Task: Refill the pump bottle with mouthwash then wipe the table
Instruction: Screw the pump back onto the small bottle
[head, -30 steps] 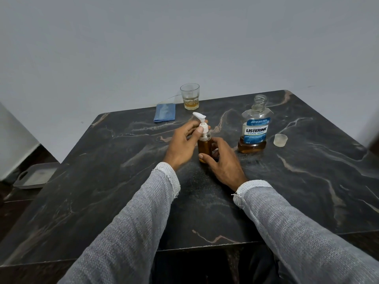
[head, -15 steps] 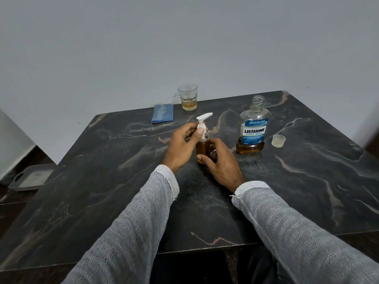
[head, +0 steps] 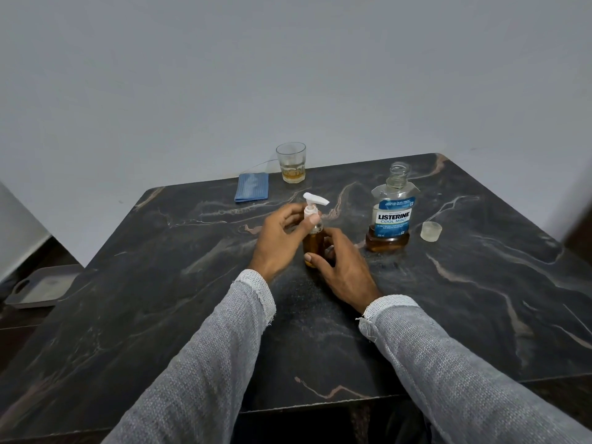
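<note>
A small pump bottle [head: 314, 243] with amber liquid and a white pump head stands upright mid-table. My left hand [head: 278, 241] pinches the white pump collar with thumb and fingers. My right hand [head: 342, 267] curls round the bottle's lower body from the right. The Listerine mouthwash bottle [head: 392, 213] stands uncapped to the right, with a little amber liquid at its bottom. Its clear cap [head: 431, 231] lies further right. A folded blue cloth [head: 252, 186] lies at the table's far edge.
A glass [head: 291, 162] with a little amber liquid stands by the cloth at the back of the dark marble table [head: 480, 299]. A grey tray [head: 41, 288] sits on the floor to the left. A white wall runs behind.
The pump's nozzle has turned round, from pointing left to pointing right, under my left hand. My right hand has kept its hold on the bottle.
</note>
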{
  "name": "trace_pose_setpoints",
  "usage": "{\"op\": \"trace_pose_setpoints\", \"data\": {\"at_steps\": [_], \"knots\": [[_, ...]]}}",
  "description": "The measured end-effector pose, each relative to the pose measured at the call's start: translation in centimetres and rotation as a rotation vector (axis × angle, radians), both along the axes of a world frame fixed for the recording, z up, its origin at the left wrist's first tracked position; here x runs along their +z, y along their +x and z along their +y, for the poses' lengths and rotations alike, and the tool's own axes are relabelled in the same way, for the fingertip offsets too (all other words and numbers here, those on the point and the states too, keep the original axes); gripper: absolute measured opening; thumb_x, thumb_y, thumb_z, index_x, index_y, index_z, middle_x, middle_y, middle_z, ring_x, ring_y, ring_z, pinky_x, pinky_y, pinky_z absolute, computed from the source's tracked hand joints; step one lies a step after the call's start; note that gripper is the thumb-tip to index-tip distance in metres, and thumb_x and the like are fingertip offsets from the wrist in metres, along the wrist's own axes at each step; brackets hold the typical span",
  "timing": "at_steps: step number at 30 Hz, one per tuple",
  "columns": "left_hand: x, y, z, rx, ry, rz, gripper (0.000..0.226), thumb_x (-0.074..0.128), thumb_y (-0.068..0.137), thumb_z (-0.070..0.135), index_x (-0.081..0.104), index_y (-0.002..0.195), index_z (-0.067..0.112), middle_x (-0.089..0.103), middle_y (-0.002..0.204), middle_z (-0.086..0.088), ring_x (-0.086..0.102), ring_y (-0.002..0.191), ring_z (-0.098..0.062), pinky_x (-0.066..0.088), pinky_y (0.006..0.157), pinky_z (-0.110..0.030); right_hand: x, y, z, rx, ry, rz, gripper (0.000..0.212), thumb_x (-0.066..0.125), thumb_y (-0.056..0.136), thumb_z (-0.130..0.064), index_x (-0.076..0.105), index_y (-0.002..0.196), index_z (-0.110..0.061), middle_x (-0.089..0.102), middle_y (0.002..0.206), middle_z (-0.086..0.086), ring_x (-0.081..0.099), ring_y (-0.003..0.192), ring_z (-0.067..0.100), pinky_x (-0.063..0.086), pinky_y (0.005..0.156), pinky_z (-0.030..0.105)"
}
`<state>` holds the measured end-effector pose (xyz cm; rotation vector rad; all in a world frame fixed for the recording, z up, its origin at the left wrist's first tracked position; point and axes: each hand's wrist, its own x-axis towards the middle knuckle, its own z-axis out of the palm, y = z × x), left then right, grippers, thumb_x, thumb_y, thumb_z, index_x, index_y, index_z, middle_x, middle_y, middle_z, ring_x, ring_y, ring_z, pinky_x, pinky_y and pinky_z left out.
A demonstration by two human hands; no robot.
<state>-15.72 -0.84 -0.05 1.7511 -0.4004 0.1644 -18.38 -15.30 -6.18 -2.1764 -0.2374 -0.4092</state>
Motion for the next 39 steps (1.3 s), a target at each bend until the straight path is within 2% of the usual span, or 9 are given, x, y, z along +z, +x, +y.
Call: {"op": "trace_pose_setpoints", "data": {"at_steps": [3,7,11,16,21,26,30,35,39], "knots": [[0.0,0.2,-0.6,0.045,-0.037,0.006,0.023,0.074,0.082,0.027,0.069,0.104,0.021,0.074,0.105,0.006,0.067,0.104,-0.006,0.052,0.096,-0.032,0.1,0.0,0.0,0.0,0.0,0.02,0.052,0.062,0.088,-0.047,0.04,0.131,-0.028,0.055,0.124,0.0,0.055,0.1,0.011,0.05,0.087,0.035],[0.3,0.3,-1.0,0.025,-0.004,-0.033,0.013,0.067,0.09,0.02,0.071,0.099,0.028,0.074,0.097,0.017,0.067,0.099,0.001,0.052,0.086,-0.019,0.0,-0.1,0.1,0.01,0.016,-0.008,0.053,0.062,0.089,-0.044,0.04,0.133,-0.026,0.056,0.122,0.001,0.055,0.098,0.012,0.048,0.084,0.031],[0.8,-0.3,-1.0,0.007,-0.005,-0.037,0.021,0.061,0.093,0.02,0.066,0.095,0.04,0.072,0.092,0.022,0.066,0.097,0.005,0.048,0.08,-0.01,0.1,-0.1,0.1,0.0,-0.013,-0.018,0.052,0.061,0.09,-0.044,0.04,0.134,-0.025,0.057,0.12,0.003,0.055,0.097,0.014,0.049,0.084,0.036],[0.5,-0.5,-1.1,0.024,-0.002,-0.049,0.015,0.06,0.094,0.024,0.066,0.097,0.037,0.073,0.098,0.013,0.066,0.099,0.002,0.049,0.083,-0.013,0.2,-0.1,0.0,0.005,0.011,-0.002,0.054,0.063,0.088,-0.045,0.04,0.134,-0.027,0.058,0.121,0.001,0.057,0.096,0.012,0.051,0.085,0.035],[0.0,-0.6,-1.2,0.125,-0.037,-0.013,0.019,0.071,0.086,0.03,0.067,0.103,0.035,0.069,0.096,0.025,0.062,0.098,0.012,0.047,0.077,-0.005,0.3,-0.2,0.2,-0.009,0.05,0.037,0.054,0.067,0.083,-0.048,0.044,0.129,-0.03,0.059,0.12,-0.003,0.058,0.098,0.009,0.051,0.086,0.032],[-0.3,-1.0,-2.5,0.256,-0.037,-0.063,0.017,0.077,0.08,0.032,0.072,0.095,0.028,0.073,0.089,0.018,0.068,0.088,0.004,0.053,0.076,-0.015,0.4,-0.3,0.2,-0.005,0.057,0.049,0.052,0.069,0.077,-0.051,0.051,0.119,-0.027,0.062,0.107,-0.006,0.059,0.091,0.007,0.053,0.079,0.032],[-0.2,-1.5,-2.9,0.271,-0.031,-0.093,0.014,0.073,0.084,0.031,0.066,0.08,0.043,0.067,0.079,0.035,0.064,0.081,0.015,0.046,0.067,-0.004,0.2,0.0,0.1,-0.006,0.014,0.048,0.048,0.07,0.08,-0.046,0.056,0.119,-0.022,0.064,0.108,-0.002,0.059,0.094,0.012,0.052,0.082,0.035],[0.1,-0.9,-2.4,0.252,0.068,-0.088,0.002,0.067,0.087,0.036,0.07,0.087,0.037,0.07,0.083,0.024,0.065,0.089,0.004,0.051,0.081,-0.022,0.0,0.0,0.1,-0.01,-0.046,0.056,0.046,0.056,0.08,-0.059,0.056,0.112,-0.027,0.063,0.098,0.001,0.055,0.089,0.015,0.048,0.076,0.035],[0.5,-0.5,-1.6,0.165,0.09,-0.04,0.008,0.067,0.088,0.033,0.072,0.093,0.028,0.073,0.091,0.012,0.067,0.095,-0.007,0.054,0.09,-0.039,0.1,0.1,0.1,-0.02,-0.067,0.051,0.042,0.06,0.083,-0.055,0.057,0.115,-0.027,0.06,0.097,-0.002,0.052,0.089,0.013,0.042,0.073,0.031]]}}
